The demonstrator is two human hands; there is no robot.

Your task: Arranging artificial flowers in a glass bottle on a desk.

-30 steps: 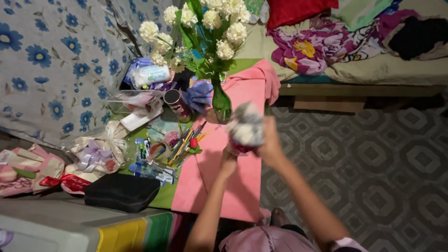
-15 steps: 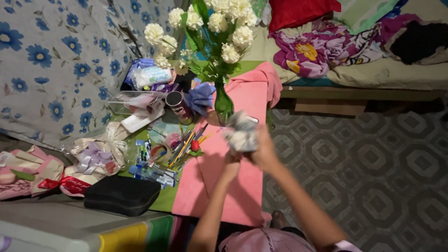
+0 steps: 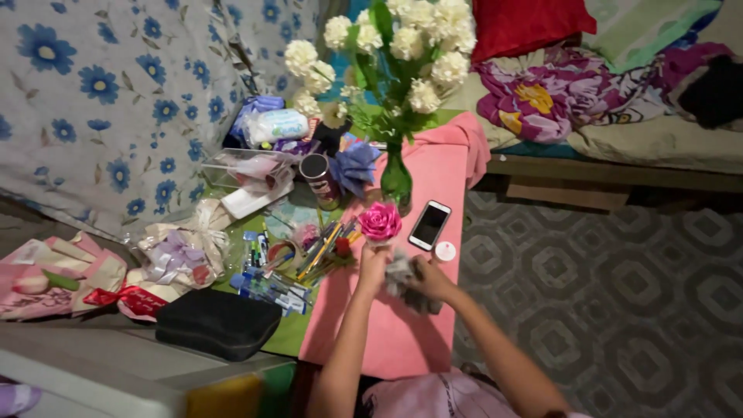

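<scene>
Your left hand [image 3: 373, 259] pinches the pink rose [image 3: 380, 221] below its head, centre frame; your right hand [image 3: 427, 280] grips grey wrapping [image 3: 398, 272]. Next, I judge, wrapping the stem needs steady hands.

Bare forearms; a pale pink garment [image 3: 433, 399] covers the lap.

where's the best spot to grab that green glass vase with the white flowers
Probably the green vase is best gripped around its narrow neck, just below the leaves, coming in from the pink-mat side near the phone. The body widens lower down, and the heavy white flowers make it top-heavy. The other side is crowded by a dark can and a purple bow.
</scene>
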